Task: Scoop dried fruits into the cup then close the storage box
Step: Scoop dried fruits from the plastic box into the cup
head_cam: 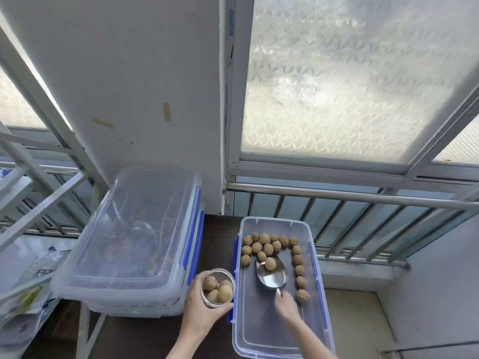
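Note:
An open clear storage box (318, 286) with blue clips lies on the dark table and holds several round brown dried fruits (264, 246) at its far end and along its right side. My right hand (286, 305) grips the handle of a metal scoop (273, 277) inside the box; one fruit (270, 263) rests at the scoop's far lip. My left hand (201, 310) holds a small metal cup (217, 287) just left of the box, with several fruits in it.
A stack of clear lidded boxes (134, 244) with blue clips stands to the left, close to the cup. The dark table (217, 244) ends at a wall and a metal railing (363, 200) behind. A rack with bags (28, 288) stands at far left.

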